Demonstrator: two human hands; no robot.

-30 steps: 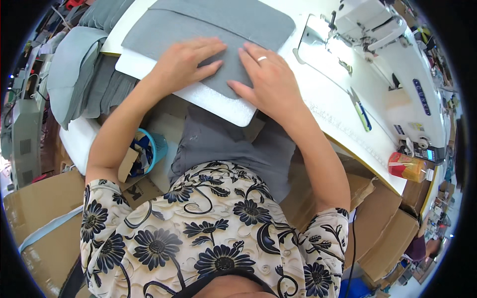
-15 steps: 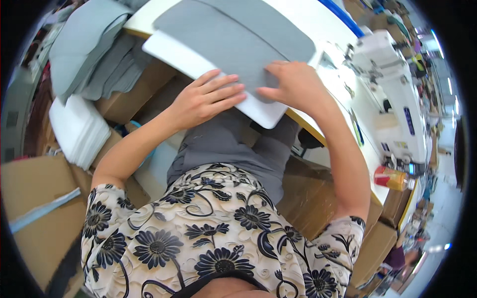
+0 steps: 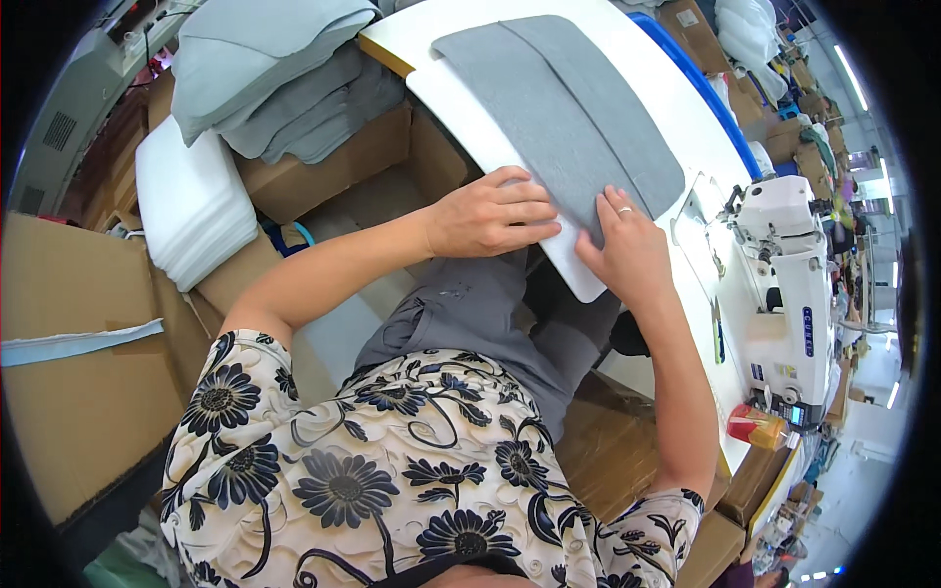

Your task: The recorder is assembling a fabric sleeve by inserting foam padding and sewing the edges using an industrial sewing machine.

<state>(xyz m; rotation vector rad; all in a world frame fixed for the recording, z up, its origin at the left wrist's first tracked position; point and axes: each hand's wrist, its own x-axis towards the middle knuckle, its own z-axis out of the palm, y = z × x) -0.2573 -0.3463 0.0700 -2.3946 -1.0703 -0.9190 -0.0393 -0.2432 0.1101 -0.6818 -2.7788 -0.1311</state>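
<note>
A grey cloth panel [image 3: 559, 88] with a lengthwise seam lies on a white padded sheet [image 3: 456, 103] at the front of the sewing table. My left hand [image 3: 495, 211] is closed over the near left edge of the white sheet, its thumb hidden, fingertips by the grey panel. My right hand [image 3: 627, 245] is open on the panel's lower right end, thumb and fingers apart, a silver ring showing. The two hands are close but apart.
A white sewing machine [image 3: 796, 260], scissors [image 3: 718, 333] and an orange-yellow bottle [image 3: 760, 426] are on the table [image 3: 613, 29] at right. Grey pieces [image 3: 265, 49] and white sheets [image 3: 191, 196] are stacked at left, among cardboard boxes [image 3: 78, 412] and a blue bin [image 3: 299, 235].
The view has swung, shifting the table rightward and tilting it. My left hand has moved from atop the grey panel to the white sheet's edge; the sheets' end now sits lower in view.
</note>
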